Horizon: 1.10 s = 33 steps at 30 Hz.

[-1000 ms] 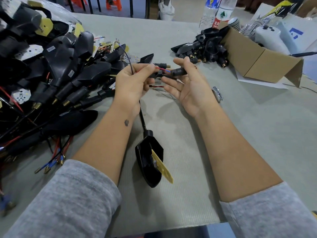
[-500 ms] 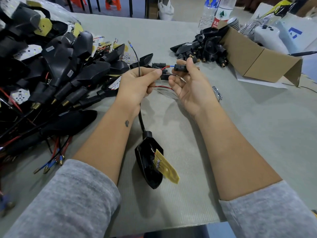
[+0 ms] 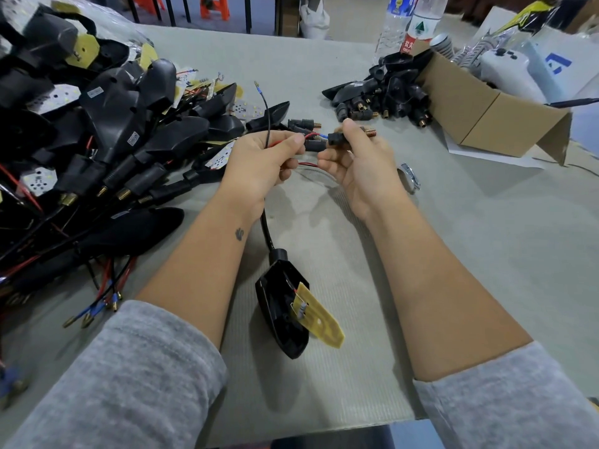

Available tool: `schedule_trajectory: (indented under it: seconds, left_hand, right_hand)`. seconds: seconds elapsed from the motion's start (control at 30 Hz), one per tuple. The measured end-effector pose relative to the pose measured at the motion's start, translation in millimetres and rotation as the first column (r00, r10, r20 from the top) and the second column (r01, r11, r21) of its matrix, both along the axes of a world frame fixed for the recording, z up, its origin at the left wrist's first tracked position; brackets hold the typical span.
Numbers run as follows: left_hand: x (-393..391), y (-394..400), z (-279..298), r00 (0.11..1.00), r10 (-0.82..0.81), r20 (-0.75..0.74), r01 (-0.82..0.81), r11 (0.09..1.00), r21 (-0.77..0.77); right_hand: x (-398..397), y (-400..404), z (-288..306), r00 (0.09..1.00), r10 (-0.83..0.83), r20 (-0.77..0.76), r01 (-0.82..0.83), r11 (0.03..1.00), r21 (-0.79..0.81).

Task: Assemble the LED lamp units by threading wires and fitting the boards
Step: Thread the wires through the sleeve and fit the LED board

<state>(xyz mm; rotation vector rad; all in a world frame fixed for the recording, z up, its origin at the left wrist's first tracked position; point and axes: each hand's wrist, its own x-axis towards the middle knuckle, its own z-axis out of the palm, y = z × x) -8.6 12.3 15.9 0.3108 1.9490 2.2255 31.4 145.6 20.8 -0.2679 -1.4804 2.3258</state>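
My left hand (image 3: 262, 163) pinches a red wire (image 3: 293, 140) and a black wire (image 3: 266, 118) whose blue-tipped end sticks up past the fingers. My right hand (image 3: 359, 163) grips a small black stem with a brass threaded end (image 3: 337, 138); the red wire's blue-tipped end meets the stem's left opening. A second red wire loops between the two palms. A black cable runs from my left hand down to a black lamp housing (image 3: 278, 315) lying on the table near me. A yellow circuit board (image 3: 319, 314) sticks out of the housing, tilted up.
A large heap of black lamp units with wires and boards (image 3: 97, 124) fills the left side. A smaller pile of black stems (image 3: 385, 92) lies beside a cardboard box (image 3: 479, 115) at the back right. Water bottles (image 3: 408, 24) stand behind. A metal ring (image 3: 409, 176) lies right of my right hand.
Both hands have closed in, bringing the red wire's tip up to the stem's opening. The black wire's free end has swung upward. The yellow board has tipped further out of the housing.
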Motion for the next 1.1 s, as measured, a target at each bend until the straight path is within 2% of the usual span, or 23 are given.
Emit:
schedule_trajectory:
  seconds: [0.13, 0.2, 0.33, 0.43, 0.63, 0.7, 0.8, 0.9, 0.97, 1.1]
  left_hand:
    - [0.3, 0.4, -1.7, 0.998, -0.034, -0.046, 0.030, 0.995, -0.098]
    - [1.3, 1.1, -3.7, 0.997, -0.039, -0.066, 0.030, 0.990, -0.138]
    - [2.4, 2.1, -3.2, 0.997, -0.034, -0.074, 0.028, 0.996, -0.081]
    - [3.1, 5.4, -3.2, 0.995, 0.005, -0.104, -0.009, 0.999, -0.042]
    - [3.7, 5.4, -5.7, 0.989, 0.050, -0.142, -0.062, 0.994, -0.087]
    - [3.9, 7.7, -3.2, 0.995, 0.048, -0.090, -0.054, 0.996, -0.065]
    - [5.0, 10.9, 1.6, 0.998, 0.033, 0.049, -0.036, 0.998, 0.050]
    - [5.3, 11.6, 0.1, 0.999, 0.041, 0.015, -0.040, 0.999, -0.025]
    - [6.4, 12.4, -1.9, 0.999, 0.026, -0.041, -0.030, 0.996, -0.082]
    - [7.3, 13.9, -4.5, 0.992, 0.029, -0.125, -0.047, 0.988, -0.145]
  right_hand:
    - [0.6, -0.4, 0.9, 0.999, 0.031, -0.036, -0.033, 0.998, -0.059]
    - [1.2, 0.0, 1.3, 0.999, 0.040, -0.036, -0.041, 0.998, -0.038]
    - [0.9, 0.0, -0.8, 0.999, 0.028, 0.035, -0.031, 0.996, 0.080]
    - [1.1, -4.9, -2.2, 0.993, 0.103, 0.052, -0.108, 0.988, 0.108]
    - [0.8, -2.9, -0.6, 0.990, 0.131, -0.043, -0.133, 0.990, -0.049]
    - [1.2, -3.1, 0.2, 0.991, 0.124, -0.055, -0.129, 0.986, -0.101]
    - [2.8, -3.2, 2.1, 0.991, 0.115, -0.067, -0.125, 0.977, -0.174]
    - [3.7, -1.4, 4.0, 0.992, 0.100, -0.082, -0.116, 0.966, -0.230]
    - [3.8, -1.8, 3.7, 0.993, 0.103, -0.065, -0.114, 0.973, -0.202]
    - [4.8, -5.9, 1.1, 0.987, 0.158, 0.013, -0.157, 0.987, -0.029]
